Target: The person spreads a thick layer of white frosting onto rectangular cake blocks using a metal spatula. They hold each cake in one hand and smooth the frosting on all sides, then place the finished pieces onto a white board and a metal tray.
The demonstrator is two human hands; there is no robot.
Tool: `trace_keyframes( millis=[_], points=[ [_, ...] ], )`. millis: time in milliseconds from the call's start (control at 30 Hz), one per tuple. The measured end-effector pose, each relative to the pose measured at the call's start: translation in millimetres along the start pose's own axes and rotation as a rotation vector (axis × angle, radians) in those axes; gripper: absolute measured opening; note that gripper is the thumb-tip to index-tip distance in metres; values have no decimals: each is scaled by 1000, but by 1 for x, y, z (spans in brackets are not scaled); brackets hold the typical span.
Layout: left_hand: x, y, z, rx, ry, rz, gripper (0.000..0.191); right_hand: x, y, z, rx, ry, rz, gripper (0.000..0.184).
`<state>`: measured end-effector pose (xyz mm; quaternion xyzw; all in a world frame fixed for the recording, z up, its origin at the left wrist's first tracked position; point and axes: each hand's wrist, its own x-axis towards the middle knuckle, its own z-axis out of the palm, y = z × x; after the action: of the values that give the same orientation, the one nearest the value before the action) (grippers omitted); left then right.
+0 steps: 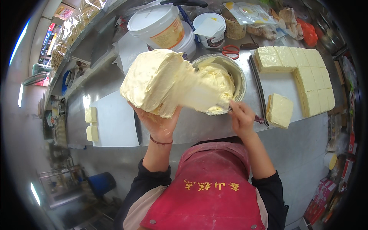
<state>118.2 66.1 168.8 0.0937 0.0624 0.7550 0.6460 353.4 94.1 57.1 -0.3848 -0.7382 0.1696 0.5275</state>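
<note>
On my raised left hand (159, 122) rests a thick block of cake (151, 80) coated with pale yellow cream. My right hand (243, 119) grips a spatula (201, 93), whose motion-blurred blade lies against or close to the cake's right side. Behind the blade stands a metal bowl (241, 86) holding whipped cream (217, 79). At the right, cream-coated cake squares (310, 77) stand in an L-shaped group on white paper, with one separate square (280, 110) nearer me. Two small cream-coated pieces (90, 115) sit at the left edge of another white sheet (115, 120).
White lidded tubs (155, 26) and a smaller white bucket (210, 28) stand at the back of the metal table (184, 135). Red-handled scissors (231, 52) and a knife (249, 46) lie behind the bowl. A dark metal strip (258, 89) separates bowl and squares.
</note>
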Motion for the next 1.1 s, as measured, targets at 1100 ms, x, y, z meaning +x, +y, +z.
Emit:
trace_keyframes(
  millis=[1100],
  points=[
    [35,15,-66,405,37,345,69,-8,-78,-64,480,-780,631,37]
  ],
)
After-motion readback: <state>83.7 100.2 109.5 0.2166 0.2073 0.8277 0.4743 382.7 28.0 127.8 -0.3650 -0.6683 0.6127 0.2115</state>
